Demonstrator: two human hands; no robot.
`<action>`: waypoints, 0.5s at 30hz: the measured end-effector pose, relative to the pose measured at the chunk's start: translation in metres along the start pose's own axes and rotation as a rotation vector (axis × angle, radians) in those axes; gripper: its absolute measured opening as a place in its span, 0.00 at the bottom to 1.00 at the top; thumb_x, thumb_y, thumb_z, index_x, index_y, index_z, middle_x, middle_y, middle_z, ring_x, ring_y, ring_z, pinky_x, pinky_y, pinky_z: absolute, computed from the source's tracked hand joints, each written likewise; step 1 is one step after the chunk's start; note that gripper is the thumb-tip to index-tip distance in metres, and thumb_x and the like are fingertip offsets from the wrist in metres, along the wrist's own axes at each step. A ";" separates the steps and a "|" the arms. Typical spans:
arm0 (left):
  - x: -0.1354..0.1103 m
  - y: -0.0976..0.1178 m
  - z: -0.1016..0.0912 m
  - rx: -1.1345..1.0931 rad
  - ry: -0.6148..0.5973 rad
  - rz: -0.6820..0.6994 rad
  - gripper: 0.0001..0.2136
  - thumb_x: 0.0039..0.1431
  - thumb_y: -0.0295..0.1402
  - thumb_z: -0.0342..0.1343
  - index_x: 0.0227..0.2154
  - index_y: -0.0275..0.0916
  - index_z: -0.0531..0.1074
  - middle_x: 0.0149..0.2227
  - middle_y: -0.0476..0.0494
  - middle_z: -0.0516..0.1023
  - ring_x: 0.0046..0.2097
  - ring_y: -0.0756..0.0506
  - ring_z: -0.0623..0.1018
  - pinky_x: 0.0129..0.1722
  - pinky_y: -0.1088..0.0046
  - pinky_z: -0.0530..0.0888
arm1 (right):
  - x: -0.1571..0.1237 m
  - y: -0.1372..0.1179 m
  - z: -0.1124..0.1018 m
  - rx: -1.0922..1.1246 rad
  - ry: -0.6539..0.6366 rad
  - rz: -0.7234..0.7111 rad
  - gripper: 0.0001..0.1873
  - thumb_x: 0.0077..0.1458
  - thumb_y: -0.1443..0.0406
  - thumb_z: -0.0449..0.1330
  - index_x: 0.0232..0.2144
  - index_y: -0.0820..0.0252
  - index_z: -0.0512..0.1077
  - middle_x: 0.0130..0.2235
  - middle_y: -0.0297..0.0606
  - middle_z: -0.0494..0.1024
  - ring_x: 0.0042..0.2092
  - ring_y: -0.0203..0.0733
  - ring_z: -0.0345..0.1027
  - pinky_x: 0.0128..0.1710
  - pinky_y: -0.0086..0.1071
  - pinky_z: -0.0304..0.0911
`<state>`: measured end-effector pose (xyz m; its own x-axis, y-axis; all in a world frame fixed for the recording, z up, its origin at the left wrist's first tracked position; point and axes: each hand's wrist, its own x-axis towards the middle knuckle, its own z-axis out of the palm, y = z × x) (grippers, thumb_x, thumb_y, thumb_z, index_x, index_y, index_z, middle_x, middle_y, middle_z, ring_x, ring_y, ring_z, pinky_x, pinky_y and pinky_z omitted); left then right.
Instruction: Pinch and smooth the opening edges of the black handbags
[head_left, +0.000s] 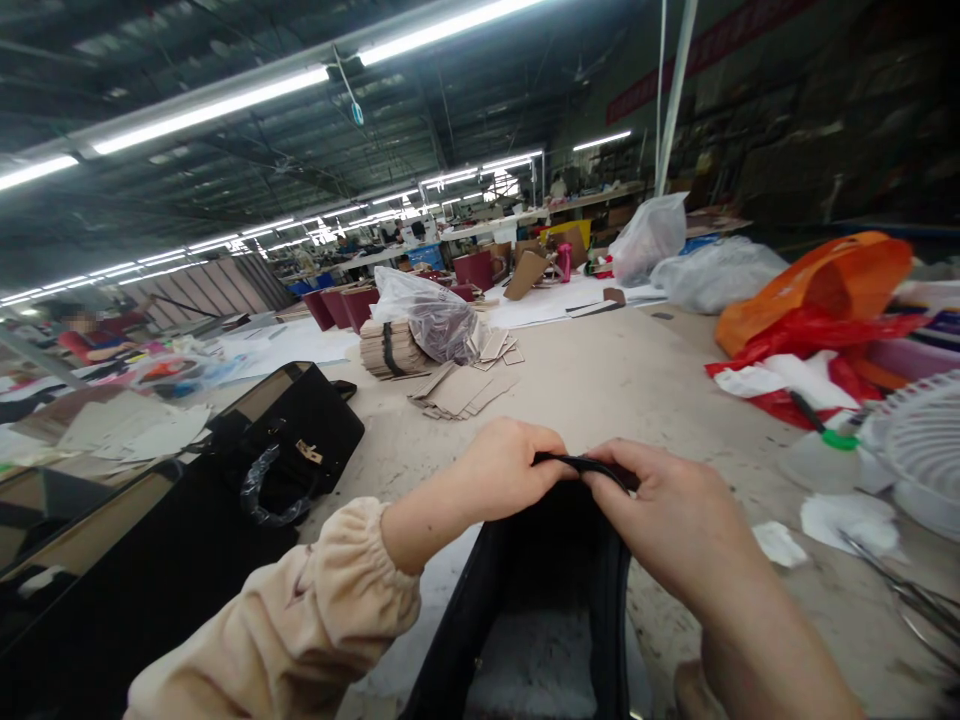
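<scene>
We distinguish a matt black open bag (pixel 555 550), shiny metal clasp (pixel 309 452), handle in glossy, crinkled plastic film (pixel 257 490), plush cloth sleeve (pixel 330 600) and matt, smudged worktop (pixel 622 375).

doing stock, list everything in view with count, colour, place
held bag: 1, black, front
other bags: 2+, black, left
card stack: 1, tan, centre
loose card: several, tan, centre
clear bag: 1, clear, centre
maroon items: several, maroon, back
pale bags: 2, whitish, back right
orange bag: 1, orange, right
red bag: 1, red, right
fan: 1, white, right
bottle: 1, translucent, by fan
scraps: several, white, right
metal tool: 1, grey, right
sheets: several, pale, left
table: 1, beige, beneath
person: 1, red top, far left
lights: many, white, ceiling
far benches: several, pale, contents unclear
left hand: 1, beige sleeve, on held bag
right hand: 1, bare, on held bag
</scene>
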<state>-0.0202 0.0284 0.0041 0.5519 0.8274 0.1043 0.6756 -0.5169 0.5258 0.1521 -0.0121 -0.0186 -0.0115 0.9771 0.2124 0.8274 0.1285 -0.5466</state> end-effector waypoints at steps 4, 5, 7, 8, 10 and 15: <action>0.003 0.002 0.001 0.057 0.008 -0.021 0.08 0.55 0.34 0.54 0.26 0.38 0.75 0.22 0.52 0.73 0.27 0.51 0.70 0.28 0.77 0.63 | 0.001 0.000 0.001 -0.002 -0.002 -0.009 0.10 0.50 0.63 0.54 0.31 0.46 0.75 0.33 0.27 0.79 0.35 0.41 0.70 0.31 0.33 0.58; 0.004 0.002 0.001 0.069 0.007 -0.029 0.08 0.55 0.34 0.54 0.25 0.38 0.74 0.22 0.52 0.72 0.27 0.51 0.69 0.27 0.77 0.62 | 0.001 0.001 0.001 0.027 -0.009 -0.011 0.10 0.49 0.63 0.54 0.32 0.46 0.75 0.34 0.27 0.79 0.36 0.41 0.71 0.32 0.33 0.59; 0.005 0.002 0.001 0.081 0.001 -0.032 0.08 0.55 0.34 0.54 0.25 0.38 0.74 0.22 0.52 0.72 0.27 0.51 0.69 0.28 0.77 0.63 | 0.002 0.004 0.001 0.097 -0.020 -0.007 0.12 0.49 0.63 0.54 0.34 0.45 0.76 0.35 0.27 0.80 0.37 0.41 0.71 0.34 0.33 0.60; 0.005 0.002 0.000 0.080 -0.003 -0.024 0.08 0.56 0.34 0.54 0.26 0.39 0.74 0.23 0.52 0.73 0.28 0.51 0.70 0.28 0.77 0.63 | 0.003 0.005 0.001 0.126 -0.024 -0.004 0.13 0.49 0.63 0.54 0.35 0.45 0.76 0.36 0.27 0.80 0.38 0.41 0.72 0.36 0.33 0.61; 0.004 0.002 -0.002 0.064 -0.017 -0.012 0.07 0.56 0.33 0.54 0.28 0.39 0.75 0.26 0.52 0.75 0.30 0.51 0.71 0.30 0.77 0.64 | 0.004 0.007 0.001 0.162 -0.028 0.001 0.15 0.48 0.63 0.55 0.38 0.46 0.76 0.38 0.28 0.80 0.40 0.41 0.72 0.38 0.33 0.63; 0.001 0.002 -0.007 0.074 -0.093 -0.021 0.11 0.53 0.42 0.58 0.32 0.40 0.75 0.26 0.52 0.76 0.29 0.50 0.72 0.28 0.78 0.63 | 0.004 0.010 -0.001 0.190 -0.058 -0.015 0.20 0.49 0.60 0.55 0.45 0.49 0.75 0.37 0.32 0.80 0.39 0.43 0.73 0.39 0.35 0.65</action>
<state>-0.0217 0.0292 0.0114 0.5778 0.8161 0.0130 0.7200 -0.5172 0.4628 0.1606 -0.0072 -0.0221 -0.0600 0.9823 0.1776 0.7058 0.1676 -0.6883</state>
